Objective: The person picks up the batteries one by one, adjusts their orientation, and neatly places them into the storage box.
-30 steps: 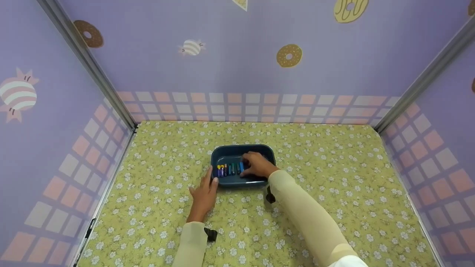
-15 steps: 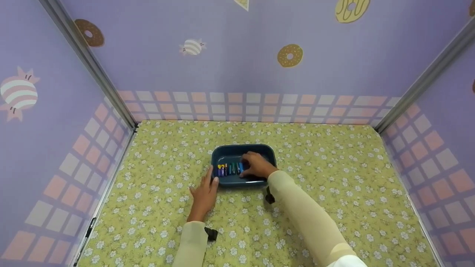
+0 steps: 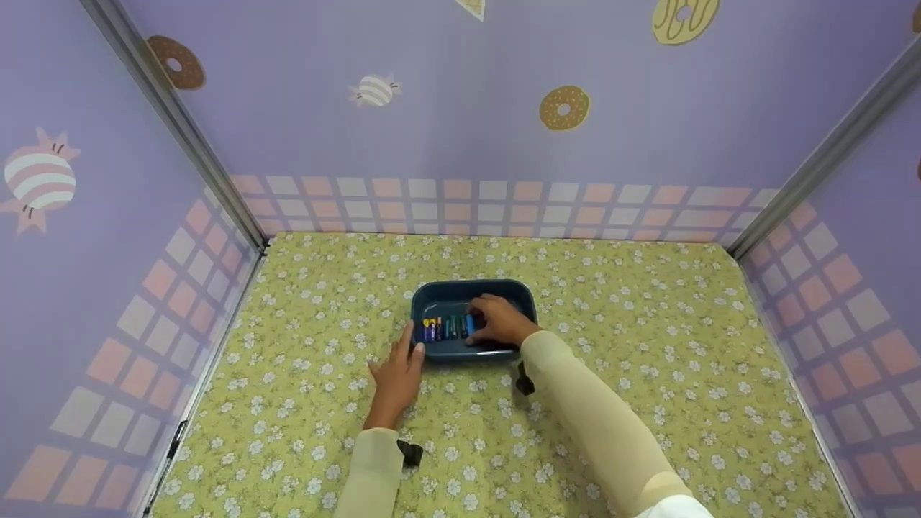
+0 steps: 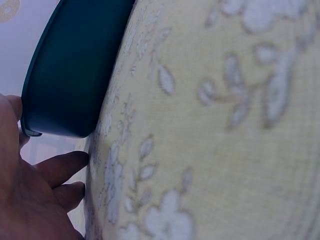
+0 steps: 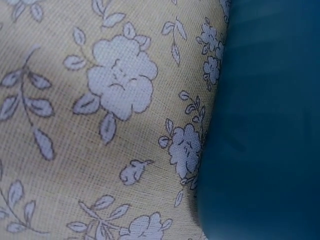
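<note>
A dark teal plastic tray (image 3: 471,355) sits in the middle of the cloth. Inside it, a row of small battery-like cylinders (image 3: 432,329) lies side by side, yellow and purple at the left, green further right. At the right end of the row is a blue battery (image 3: 470,324). My right hand (image 3: 504,321) reaches into the tray and pinches this blue one between thumb and fingers at its two ends. My left hand (image 3: 396,378) rests at the tray's front left corner with fingers extended, touching the rim. The right wrist view shows only the tray wall (image 5: 265,125) and cloth.
A yellow-green cloth (image 3: 633,345) with white flowers covers the table. Purple panels with printed sweets enclose it: a back wall (image 3: 460,129), a left wall and a right wall, with grey metal posts (image 3: 180,129) at the corners.
The hands, tray and row of batteries hold nearly the same places; only the head view has shifted very slightly.
</note>
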Tool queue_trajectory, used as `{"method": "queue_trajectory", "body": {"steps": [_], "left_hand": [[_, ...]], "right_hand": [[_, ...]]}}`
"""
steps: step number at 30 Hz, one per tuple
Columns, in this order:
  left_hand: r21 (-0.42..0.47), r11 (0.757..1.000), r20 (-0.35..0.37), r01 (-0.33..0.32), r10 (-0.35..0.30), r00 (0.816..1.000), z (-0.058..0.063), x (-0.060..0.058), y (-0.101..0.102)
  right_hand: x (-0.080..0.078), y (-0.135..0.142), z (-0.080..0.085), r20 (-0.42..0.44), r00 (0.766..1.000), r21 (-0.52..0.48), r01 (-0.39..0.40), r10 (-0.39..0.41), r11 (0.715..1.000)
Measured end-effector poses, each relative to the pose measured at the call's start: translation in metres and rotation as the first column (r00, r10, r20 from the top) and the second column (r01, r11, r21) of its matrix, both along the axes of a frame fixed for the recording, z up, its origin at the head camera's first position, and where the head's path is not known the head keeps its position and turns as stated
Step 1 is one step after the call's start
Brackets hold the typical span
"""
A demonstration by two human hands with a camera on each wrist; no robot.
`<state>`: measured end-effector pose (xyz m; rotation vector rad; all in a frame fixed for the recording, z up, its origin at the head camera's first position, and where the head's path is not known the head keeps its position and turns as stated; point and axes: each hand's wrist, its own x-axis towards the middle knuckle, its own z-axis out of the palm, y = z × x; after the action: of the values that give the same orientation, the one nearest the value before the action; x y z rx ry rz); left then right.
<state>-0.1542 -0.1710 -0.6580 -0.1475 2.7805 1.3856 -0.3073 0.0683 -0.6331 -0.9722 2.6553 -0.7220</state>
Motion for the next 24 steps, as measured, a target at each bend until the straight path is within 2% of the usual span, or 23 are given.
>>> {"method": "queue_trajectory", "body": {"steps": [6,11,18,24], "left_hand": [[-0.009,1.0,-0.004,-0.003,0.003,1.0,0.0,-0.002,0.001],[-0.004,1.0,-0.006,0.0,0.0,1.0,0.0,-0.002,0.001],[-0.026,1.0,0.0,-0.002,0.002,1.0,-0.002,-0.001,0.001],[-0.016,1.0,0.003,-0.004,0.004,1.0,-0.003,-0.001,0.0]], "right_hand": [[-0.001,0.003,0.0,0.011,1.0,-0.009,0.01,-0.01,1.0],[-0.002,0.009,0.006,0.016,1.0,-0.013,0.011,-0.011,1.0],[-0.003,0.02,0.03,0.019,1.0,-0.08,0.01,-0.008,0.997],[0.001,0.035,0.057,0.028,1.0,-0.133,0.017,-0.013,0.991]]}}
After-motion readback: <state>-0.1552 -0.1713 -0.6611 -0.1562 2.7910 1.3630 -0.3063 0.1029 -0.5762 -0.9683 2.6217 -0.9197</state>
